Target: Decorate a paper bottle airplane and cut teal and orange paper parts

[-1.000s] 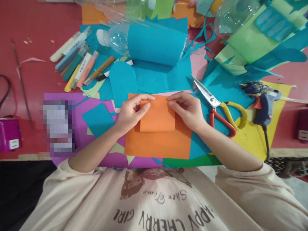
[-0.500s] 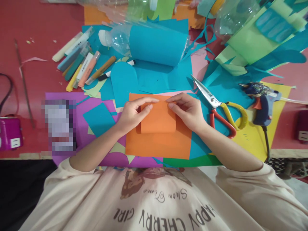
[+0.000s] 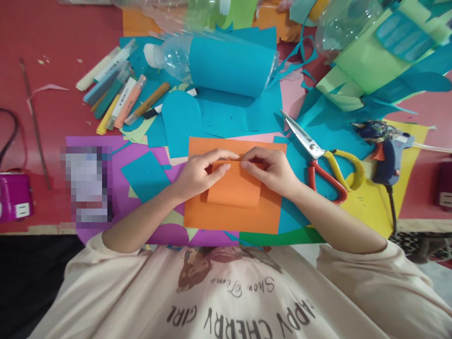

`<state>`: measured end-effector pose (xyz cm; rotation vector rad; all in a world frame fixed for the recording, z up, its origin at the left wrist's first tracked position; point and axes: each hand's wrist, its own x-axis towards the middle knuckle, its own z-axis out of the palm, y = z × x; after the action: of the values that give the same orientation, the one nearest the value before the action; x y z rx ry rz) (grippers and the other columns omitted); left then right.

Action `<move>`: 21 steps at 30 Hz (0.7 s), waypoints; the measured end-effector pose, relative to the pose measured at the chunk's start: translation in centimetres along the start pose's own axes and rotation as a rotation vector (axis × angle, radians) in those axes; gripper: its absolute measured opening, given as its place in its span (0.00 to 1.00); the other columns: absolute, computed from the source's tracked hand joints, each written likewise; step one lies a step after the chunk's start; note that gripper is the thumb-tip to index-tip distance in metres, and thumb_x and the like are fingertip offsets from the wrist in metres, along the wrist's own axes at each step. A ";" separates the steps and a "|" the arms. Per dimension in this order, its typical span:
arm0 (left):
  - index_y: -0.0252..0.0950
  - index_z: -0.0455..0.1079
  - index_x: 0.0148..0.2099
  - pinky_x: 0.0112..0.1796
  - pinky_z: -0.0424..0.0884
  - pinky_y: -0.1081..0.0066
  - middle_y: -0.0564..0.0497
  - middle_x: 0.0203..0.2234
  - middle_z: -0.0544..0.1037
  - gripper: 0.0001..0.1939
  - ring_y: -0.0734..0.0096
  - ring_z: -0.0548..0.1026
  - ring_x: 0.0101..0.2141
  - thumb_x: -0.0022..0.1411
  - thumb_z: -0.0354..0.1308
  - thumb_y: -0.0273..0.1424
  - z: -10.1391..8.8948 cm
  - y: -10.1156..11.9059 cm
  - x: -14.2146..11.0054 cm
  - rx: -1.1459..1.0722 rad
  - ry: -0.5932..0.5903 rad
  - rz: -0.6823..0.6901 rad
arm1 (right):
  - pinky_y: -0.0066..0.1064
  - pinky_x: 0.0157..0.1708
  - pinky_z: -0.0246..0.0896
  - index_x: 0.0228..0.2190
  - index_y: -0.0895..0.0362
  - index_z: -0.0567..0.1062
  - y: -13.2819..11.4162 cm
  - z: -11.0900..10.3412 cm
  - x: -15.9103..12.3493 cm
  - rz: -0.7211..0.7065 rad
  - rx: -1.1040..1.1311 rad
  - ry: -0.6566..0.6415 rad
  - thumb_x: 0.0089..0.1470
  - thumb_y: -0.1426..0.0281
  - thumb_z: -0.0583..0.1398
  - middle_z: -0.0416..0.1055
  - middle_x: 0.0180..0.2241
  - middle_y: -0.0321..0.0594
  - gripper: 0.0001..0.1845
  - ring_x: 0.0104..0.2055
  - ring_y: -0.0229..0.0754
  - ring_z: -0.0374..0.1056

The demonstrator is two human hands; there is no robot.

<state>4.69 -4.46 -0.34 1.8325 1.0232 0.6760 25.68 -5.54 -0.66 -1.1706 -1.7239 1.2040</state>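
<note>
A small piece of orange paper (image 3: 235, 188), bent over into a loop or fold, lies above a larger orange sheet (image 3: 233, 221). My left hand (image 3: 203, 172) pinches its far edge left of the middle, thumb on the near face and fingers behind. On the same edge, just to the right, my right hand (image 3: 270, 169) pinches it in the same way. The two hands' fingertips nearly meet. The paper's curved side faces my body. Right of my right hand lie scissors (image 3: 316, 150) with one red and one yellow handle, blades slightly apart.
Beyond the hands lies a clear bottle (image 3: 176, 59) wrapped in blue paper. Several markers (image 3: 120, 101) are at the left, above a blurred phone-like object (image 3: 88, 183). A glue gun (image 3: 386, 157) rests at the right on yellow paper (image 3: 411, 146). Blue scraps (image 3: 146, 174) surround the sheet.
Both hands have drawn the small orange paper a little toward my body, and its far edge now sits lower on the large sheet. The large sheet has stayed in place.
</note>
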 end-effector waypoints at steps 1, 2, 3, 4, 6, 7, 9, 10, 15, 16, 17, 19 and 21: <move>0.40 0.77 0.46 0.27 0.67 0.78 0.52 0.34 0.82 0.10 0.78 0.73 0.24 0.65 0.57 0.32 0.0 -0.1 0.0 -0.023 0.014 -0.002 | 0.28 0.30 0.66 0.26 0.55 0.73 0.0 0.0 0.0 -0.002 0.002 0.011 0.56 0.70 0.59 0.76 0.26 0.37 0.07 0.28 0.36 0.70; 0.39 0.77 0.45 0.25 0.66 0.78 0.53 0.30 0.81 0.09 0.79 0.71 0.23 0.65 0.57 0.32 0.0 -0.1 0.1 -0.055 0.024 -0.007 | 0.28 0.30 0.66 0.26 0.55 0.73 0.1 0.0 0.0 -0.001 0.003 0.025 0.56 0.70 0.59 0.76 0.26 0.36 0.07 0.27 0.36 0.70; 0.38 0.77 0.44 0.23 0.64 0.78 0.54 0.26 0.79 0.09 0.80 0.69 0.21 0.65 0.57 0.31 0.0 -0.2 0.1 -0.092 0.035 -0.017 | 0.28 0.30 0.66 0.26 0.55 0.73 0.1 0.0 0.0 0.000 0.005 0.039 0.56 0.70 0.59 0.76 0.26 0.36 0.07 0.28 0.37 0.70; 0.37 0.77 0.44 0.22 0.62 0.79 0.55 0.24 0.78 0.09 0.80 0.67 0.19 0.65 0.57 0.31 0.0 -0.2 0.2 -0.128 0.048 -0.030 | 0.28 0.30 0.66 0.26 0.55 0.73 0.2 -0.1 0.0 0.000 0.006 0.053 0.56 0.70 0.59 0.76 0.26 0.36 0.07 0.28 0.37 0.70; 0.37 0.78 0.42 0.21 0.62 0.79 0.54 0.25 0.78 0.09 0.81 0.67 0.19 0.64 0.57 0.31 0.1 -0.3 0.2 -0.180 0.079 -0.059 | 0.28 0.30 0.65 0.26 0.55 0.73 0.2 -0.1 0.1 0.003 0.010 0.065 0.56 0.70 0.59 0.75 0.26 0.36 0.07 0.28 0.37 0.70; 0.37 0.78 0.42 0.22 0.64 0.79 0.52 0.27 0.80 0.09 0.80 0.69 0.21 0.64 0.58 0.32 0.1 -0.3 0.3 -0.193 0.094 -0.073 | 0.28 0.30 0.65 0.26 0.55 0.73 0.2 -0.1 0.1 0.007 0.012 0.063 0.55 0.70 0.60 0.75 0.25 0.36 0.07 0.27 0.37 0.70; 0.37 0.79 0.41 0.25 0.68 0.79 0.50 0.33 0.83 0.09 0.78 0.74 0.25 0.63 0.59 0.32 0.1 -0.3 0.3 -0.202 0.109 -0.091 | 0.28 0.28 0.64 0.25 0.55 0.73 0.1 -0.2 0.1 0.014 0.020 0.055 0.55 0.70 0.60 0.74 0.25 0.36 0.07 0.27 0.36 0.69; 0.37 0.79 0.41 0.26 0.69 0.79 0.50 0.35 0.83 0.09 0.77 0.75 0.27 0.62 0.59 0.32 0.1 -0.2 0.3 -0.204 0.106 -0.094 | 0.27 0.28 0.64 0.25 0.55 0.73 0.1 -0.2 0.1 0.016 0.023 0.050 0.55 0.71 0.60 0.74 0.24 0.36 0.07 0.26 0.36 0.69; 0.38 0.80 0.42 0.28 0.72 0.78 0.50 0.35 0.84 0.10 0.75 0.77 0.28 0.62 0.59 0.32 0.0 -0.2 0.3 -0.181 0.104 -0.091 | 0.27 0.27 0.64 0.24 0.55 0.73 -0.1 -0.3 0.1 0.025 0.010 0.045 0.54 0.71 0.60 0.74 0.24 0.36 0.07 0.26 0.36 0.68; 0.38 0.80 0.43 0.29 0.73 0.78 0.50 0.36 0.84 0.10 0.75 0.78 0.29 0.63 0.59 0.32 0.0 -0.2 0.3 -0.169 0.105 -0.088 | 0.27 0.27 0.64 0.25 0.55 0.73 -0.2 -0.3 0.1 0.029 0.006 0.041 0.55 0.71 0.59 0.74 0.24 0.36 0.07 0.26 0.36 0.69; 0.39 0.80 0.43 0.30 0.73 0.77 0.49 0.37 0.84 0.11 0.74 0.79 0.29 0.63 0.58 0.32 -0.1 -0.2 0.3 -0.155 0.102 -0.081 | 0.27 0.28 0.64 0.25 0.55 0.73 -0.2 -0.3 0.1 0.032 0.004 0.037 0.55 0.70 0.59 0.75 0.24 0.36 0.07 0.26 0.36 0.69; 0.39 0.80 0.43 0.34 0.76 0.76 0.49 0.38 0.85 0.11 0.72 0.81 0.33 0.63 0.57 0.32 -0.1 -0.2 0.3 -0.130 0.089 -0.064 | 0.28 0.28 0.64 0.25 0.55 0.73 -0.2 -0.3 0.1 0.036 0.002 0.035 0.54 0.70 0.59 0.75 0.25 0.36 0.07 0.26 0.36 0.68; 0.39 0.81 0.42 0.40 0.77 0.75 0.50 0.38 0.85 0.11 0.70 0.82 0.38 0.64 0.57 0.30 -0.1 -0.1 0.3 -0.117 0.085 -0.053 | 0.28 0.27 0.64 0.25 0.55 0.73 -0.2 -0.2 0.1 0.041 0.005 0.039 0.54 0.70 0.59 0.75 0.24 0.36 0.07 0.26 0.36 0.68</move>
<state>4.73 -4.11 -0.42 1.6822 1.0607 0.7713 25.82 -5.42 -0.40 -1.2241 -1.6743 1.2019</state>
